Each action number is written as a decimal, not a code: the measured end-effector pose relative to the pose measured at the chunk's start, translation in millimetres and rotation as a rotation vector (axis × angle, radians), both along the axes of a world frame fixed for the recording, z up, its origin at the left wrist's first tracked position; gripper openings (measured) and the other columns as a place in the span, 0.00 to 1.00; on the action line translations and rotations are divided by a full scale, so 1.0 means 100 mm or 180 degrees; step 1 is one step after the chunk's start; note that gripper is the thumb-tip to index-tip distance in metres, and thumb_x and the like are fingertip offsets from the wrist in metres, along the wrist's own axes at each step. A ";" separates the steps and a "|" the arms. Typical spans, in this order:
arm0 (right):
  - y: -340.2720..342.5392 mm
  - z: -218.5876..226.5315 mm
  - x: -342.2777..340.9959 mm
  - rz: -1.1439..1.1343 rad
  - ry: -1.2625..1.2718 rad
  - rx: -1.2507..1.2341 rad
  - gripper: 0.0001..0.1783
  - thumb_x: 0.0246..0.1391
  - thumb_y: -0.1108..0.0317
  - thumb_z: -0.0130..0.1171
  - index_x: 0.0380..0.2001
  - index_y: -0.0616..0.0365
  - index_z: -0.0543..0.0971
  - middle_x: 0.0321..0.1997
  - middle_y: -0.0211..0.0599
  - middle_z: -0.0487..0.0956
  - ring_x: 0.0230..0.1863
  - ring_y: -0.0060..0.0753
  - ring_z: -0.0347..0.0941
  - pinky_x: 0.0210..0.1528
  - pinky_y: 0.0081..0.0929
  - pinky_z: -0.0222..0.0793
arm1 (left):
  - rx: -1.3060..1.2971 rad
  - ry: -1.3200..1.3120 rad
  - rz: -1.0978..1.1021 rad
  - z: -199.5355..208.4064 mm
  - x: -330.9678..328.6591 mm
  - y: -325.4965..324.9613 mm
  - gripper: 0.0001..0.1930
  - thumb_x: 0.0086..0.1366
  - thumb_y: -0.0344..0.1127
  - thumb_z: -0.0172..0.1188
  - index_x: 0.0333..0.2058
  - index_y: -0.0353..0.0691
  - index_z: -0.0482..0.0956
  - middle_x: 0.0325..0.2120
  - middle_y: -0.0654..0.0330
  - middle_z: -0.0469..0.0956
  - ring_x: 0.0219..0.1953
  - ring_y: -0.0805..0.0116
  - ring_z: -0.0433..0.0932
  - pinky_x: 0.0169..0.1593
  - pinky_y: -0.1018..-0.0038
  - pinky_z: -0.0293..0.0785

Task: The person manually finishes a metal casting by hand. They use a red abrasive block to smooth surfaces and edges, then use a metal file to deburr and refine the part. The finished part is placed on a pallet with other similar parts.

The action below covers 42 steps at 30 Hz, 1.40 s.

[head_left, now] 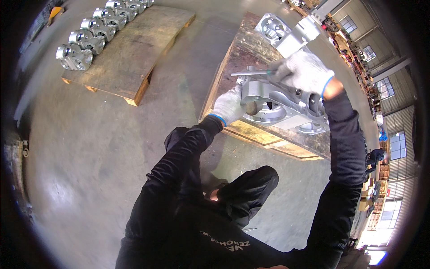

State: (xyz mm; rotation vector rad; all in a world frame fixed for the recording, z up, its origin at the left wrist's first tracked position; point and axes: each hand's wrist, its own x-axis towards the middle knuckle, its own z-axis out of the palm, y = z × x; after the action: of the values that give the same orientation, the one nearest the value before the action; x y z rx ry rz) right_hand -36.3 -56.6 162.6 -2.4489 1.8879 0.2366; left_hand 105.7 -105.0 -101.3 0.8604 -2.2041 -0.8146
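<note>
A large silver metal casting with round bored openings lies on a wooden pallet in front of me. My left hand, in a white knit glove with a blue cuff edge, grips the casting's left end; its fingertips are partly hidden. Above the casting's upper edge, my gloved right hand is closed round a flat grey file with a bit of green at its grip. The file points left across the casting, its tip just above my left hand. Whether it touches the metal I cannot tell.
More silver castings stand farther back on the same stained pallet. To the left, a second wooden pallet carries a row of several similar castings. Cluttered shelving runs along the right wall. My bent knee is below the near pallet edge.
</note>
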 end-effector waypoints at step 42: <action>0.57 -0.12 0.32 0.0411 0.0941 -0.0422 0.10 0.47 0.69 0.63 0.33 0.52 0.88 0.35 0.41 0.85 0.38 0.48 0.84 0.40 0.43 0.79 | 0.0306 0.0281 0.0266 0.03 -0.01 0.11 0.27 0.65 0.40 0.65 0.58 0.32 0.70 0.43 0.36 0.83 0.48 0.37 0.82 0.51 0.49 0.78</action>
State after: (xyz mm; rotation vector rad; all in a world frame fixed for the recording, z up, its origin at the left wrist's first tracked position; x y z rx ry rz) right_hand -4.5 0.0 150.1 -2.7613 1.9056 0.5216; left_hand 104.4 -94.2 -98.0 0.9384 -2.0525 -0.9069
